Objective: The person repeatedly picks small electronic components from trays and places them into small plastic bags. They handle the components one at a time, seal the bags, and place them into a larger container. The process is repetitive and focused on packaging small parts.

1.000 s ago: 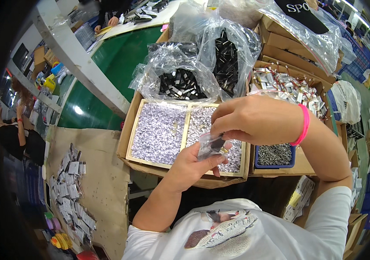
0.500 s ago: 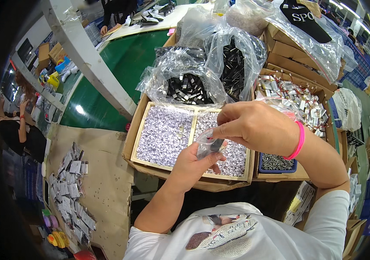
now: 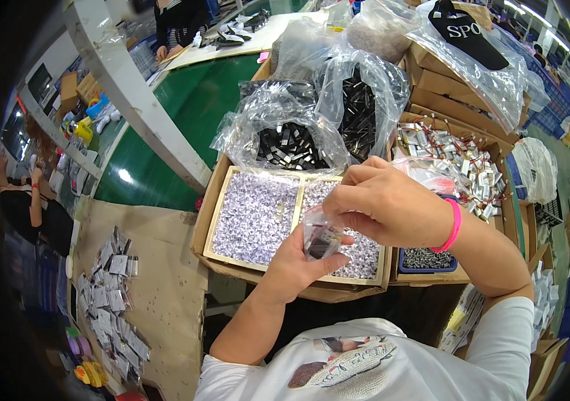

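Observation:
A small clear plastic bag (image 3: pixel 322 242) with dark pieces inside is gripped between the thumb and fingers of my left hand (image 3: pixel 292 269). Curled over the bag's upper edge, my right hand (image 3: pixel 392 206) pinches it, with a pink band at the wrist; its fingertips are partly hidden. Both hands are above a wooden tray (image 3: pixel 296 200) with two compartments of small whitish pieces. Behind it, an open plastic bag holds black USB-type connectors (image 3: pixel 290 146). A blue bin of screws (image 3: pixel 425 259) stands beside the tray, near my right wrist.
Filled small packets (image 3: pixel 108 301) lie piled on the brown board at left. A white post (image 3: pixel 134 93) rises beside the green surface. At right, a carton holds silvery parts with red wires (image 3: pixel 462 160). Black slim parts (image 3: pixel 358 100) fill another bag. Other people work at far left.
The dark pieces now sit low inside the small bag, which is more upright. My right hand has shifted slightly and still reaches over the bag's top.

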### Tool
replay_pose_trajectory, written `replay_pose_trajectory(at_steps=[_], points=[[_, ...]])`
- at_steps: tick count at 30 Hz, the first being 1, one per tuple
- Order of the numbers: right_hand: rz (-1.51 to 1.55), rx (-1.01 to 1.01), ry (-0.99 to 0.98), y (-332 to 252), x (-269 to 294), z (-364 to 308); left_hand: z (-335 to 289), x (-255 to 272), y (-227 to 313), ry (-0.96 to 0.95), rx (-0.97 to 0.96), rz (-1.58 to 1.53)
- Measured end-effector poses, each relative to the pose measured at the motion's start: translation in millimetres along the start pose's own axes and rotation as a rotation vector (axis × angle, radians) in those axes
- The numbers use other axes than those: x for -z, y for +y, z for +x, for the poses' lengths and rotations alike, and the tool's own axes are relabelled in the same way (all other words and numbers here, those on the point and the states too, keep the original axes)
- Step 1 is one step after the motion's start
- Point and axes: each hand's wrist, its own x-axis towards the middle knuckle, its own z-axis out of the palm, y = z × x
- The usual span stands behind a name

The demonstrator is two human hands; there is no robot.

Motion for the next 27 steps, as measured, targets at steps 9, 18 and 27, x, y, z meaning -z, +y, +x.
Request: replay_pose_trajectory(at_steps=[9,18,27], points=[[0.468,-0.189,-0.156,27.4,22.1,-10.1,-8.0,1.0,6.6,-0.011,0.135,-0.029],[-0.53,-0.524,-0.225,166.2,-4.2,15.9,-14.8,22.0,5.8,0.141,0.145,-0.198],[-0.905,-0.485,-0.471,170.6,-36.7,27.4,-20.5,39.2,3.1,0.145,0.135,-0.288]])
